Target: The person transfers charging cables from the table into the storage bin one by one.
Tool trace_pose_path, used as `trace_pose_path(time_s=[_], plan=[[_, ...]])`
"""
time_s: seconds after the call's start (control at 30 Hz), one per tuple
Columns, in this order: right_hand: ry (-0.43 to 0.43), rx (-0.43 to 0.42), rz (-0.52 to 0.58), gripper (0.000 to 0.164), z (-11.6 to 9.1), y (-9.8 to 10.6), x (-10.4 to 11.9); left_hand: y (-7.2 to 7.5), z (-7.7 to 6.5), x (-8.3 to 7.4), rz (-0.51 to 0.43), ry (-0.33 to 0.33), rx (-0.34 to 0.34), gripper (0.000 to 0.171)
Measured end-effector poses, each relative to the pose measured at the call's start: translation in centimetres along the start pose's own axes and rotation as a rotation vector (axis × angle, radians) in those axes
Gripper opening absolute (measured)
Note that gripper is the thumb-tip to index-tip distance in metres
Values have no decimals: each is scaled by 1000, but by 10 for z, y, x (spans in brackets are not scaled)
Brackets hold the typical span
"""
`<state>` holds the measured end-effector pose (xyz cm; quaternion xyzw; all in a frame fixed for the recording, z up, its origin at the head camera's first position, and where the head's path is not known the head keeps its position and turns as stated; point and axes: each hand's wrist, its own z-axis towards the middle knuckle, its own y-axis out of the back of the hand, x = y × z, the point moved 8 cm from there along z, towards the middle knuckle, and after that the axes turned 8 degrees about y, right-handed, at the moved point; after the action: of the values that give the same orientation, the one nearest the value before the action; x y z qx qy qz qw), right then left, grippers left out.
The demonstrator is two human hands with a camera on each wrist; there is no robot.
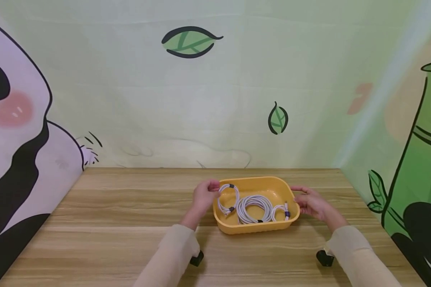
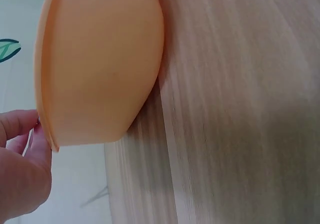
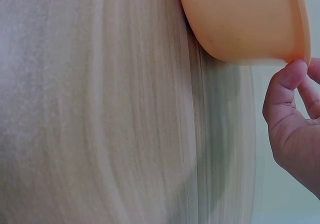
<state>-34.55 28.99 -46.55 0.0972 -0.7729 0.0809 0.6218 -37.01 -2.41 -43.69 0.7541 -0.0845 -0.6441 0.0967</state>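
A yellow plastic storage basket (image 1: 240, 229) with rounded corners sits between both hands in the head view. Inside it, a white coiled cable (image 1: 220, 203) with black ties leans at the left end. A bigger grey-white coiled cable (image 1: 242, 215) lies in the middle, and a small white cable (image 1: 275, 211) with a dark blue tie is at the right. My left hand (image 1: 203, 196) pinches the basket's left rim, fingers and thumb at the edge in the left wrist view. At the right end, my right hand (image 1: 314, 204) grips the rim, its thumb (image 3: 290, 79) against the outside wall.
A wood-grain table (image 1: 111, 215) spreads under the basket and forearms. Behind it hangs a pale green backdrop (image 1: 129, 99) with printed leaves, a panda at left and bamboo at right. Black wrist-camera mounts (image 1: 197, 258) show below the sleeves.
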Motion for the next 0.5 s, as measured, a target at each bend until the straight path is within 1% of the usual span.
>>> trace_pose_path(time_s=[0.17,0.27,0.37,0.5], plan=[[-2,-4,5,59,0,0,0,-1,-3,-6,97,-50,-60,32],[-4,-5,2,58,1,0,-1,-1,-4,-9,128,-59,-88,32],[-7,-10,-1,57,2,0,-2,-1,-4,-8,119,-48,-98,33],[-7,-12,-7,57,2,1,-2,0,-4,-7,94,-13,-86,32]])
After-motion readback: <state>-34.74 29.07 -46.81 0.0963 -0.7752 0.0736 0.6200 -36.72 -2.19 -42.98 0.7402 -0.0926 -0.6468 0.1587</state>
